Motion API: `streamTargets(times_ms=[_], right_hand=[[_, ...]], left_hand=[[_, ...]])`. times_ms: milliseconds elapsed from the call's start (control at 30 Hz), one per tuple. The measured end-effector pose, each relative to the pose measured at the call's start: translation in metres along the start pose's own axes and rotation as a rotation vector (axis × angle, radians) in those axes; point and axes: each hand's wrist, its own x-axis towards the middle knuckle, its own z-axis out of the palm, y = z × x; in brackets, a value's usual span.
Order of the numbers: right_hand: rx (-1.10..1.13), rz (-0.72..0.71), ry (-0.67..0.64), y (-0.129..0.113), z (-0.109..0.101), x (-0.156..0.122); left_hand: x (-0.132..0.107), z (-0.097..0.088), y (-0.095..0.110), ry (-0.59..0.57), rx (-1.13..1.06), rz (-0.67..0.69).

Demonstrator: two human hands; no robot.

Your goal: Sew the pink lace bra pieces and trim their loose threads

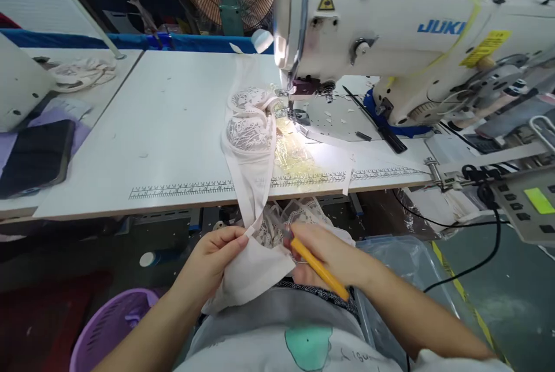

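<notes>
A pale lace bra [249,129] lies over the front edge of the table, its lace cups beside the sewing machine's needle area. Its band hangs down toward my lap. My left hand [221,250] pinches the edge of that band between thumb and fingers. My right hand [327,253], slightly blurred, is closed around a tool with a slim orange handle [321,268]. The tool's thin front end points at the fabric near my left hand, but blur hides its exact kind. More white fabric and lace [260,271] rests across my lap, under both hands.
A white sewing machine [368,25] stands at the right, with black tweezers [381,123] by its base. A printed ruler [195,189] runs along the table edge. A phone [37,158] lies left. Below are a purple basket [102,326] and a clear bin [403,250].
</notes>
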Motion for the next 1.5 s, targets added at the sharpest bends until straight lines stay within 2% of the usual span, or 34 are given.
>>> streamTargets(times_ms=[67, 133, 300, 467, 667, 800, 900, 1000, 1067, 1133, 1200, 1333, 1433, 1500], right_hand=[[-0.067, 0.045, -0.123, 0.010, 0.009, -0.014], [-0.085, 0.088, -0.166, 0.018, 0.017, -0.022], [-0.096, 0.121, -0.153, 0.020, 0.031, -0.019], [-0.140, 0.183, -0.120, 0.005, 0.031, -0.005], [-0.194, 0.241, -0.124, -0.002, 0.033, 0.000], [-0.093, 0.271, -0.072, 0.007, 0.044, -0.001], [-0.038, 0.276, -0.004, 0.014, 0.044, -0.006], [-0.023, 0.256, 0.206, 0.014, 0.032, -0.012], [0.027, 0.176, 0.382, 0.009, 0.023, -0.015], [0.080, 0.084, 0.476, 0.002, 0.018, -0.015], [0.119, 0.039, 0.445, -0.005, 0.018, -0.012], [0.181, 0.084, 0.317, -0.012, 0.026, -0.005], [0.132, 0.092, 0.338, -0.008, 0.027, -0.007], [0.009, 0.074, 0.399, -0.002, 0.022, -0.016]], left_hand=[[-0.001, -0.002, -0.002, 0.016, -0.004, 0.000], [-0.001, -0.003, -0.003, 0.024, 0.015, -0.002], [-0.003, 0.000, -0.003, 0.016, 0.092, 0.035], [-0.006, 0.002, -0.002, 0.008, 0.152, 0.085], [-0.008, 0.003, -0.002, 0.029, 0.123, 0.067], [-0.008, 0.003, -0.002, 0.037, 0.157, 0.098], [-0.010, 0.004, -0.001, 0.050, 0.240, 0.153], [-0.014, 0.005, -0.002, 0.024, 0.379, 0.247], [-0.017, 0.007, -0.005, 0.013, 0.462, 0.304], [-0.019, 0.010, -0.010, 0.003, 0.540, 0.361], [-0.020, 0.014, -0.014, -0.029, 0.607, 0.427], [-0.021, 0.023, -0.019, -0.120, 0.687, 0.518], [-0.018, 0.019, -0.017, -0.207, 0.828, 0.501], [-0.013, 0.009, -0.015, -0.234, 1.000, 0.537]])
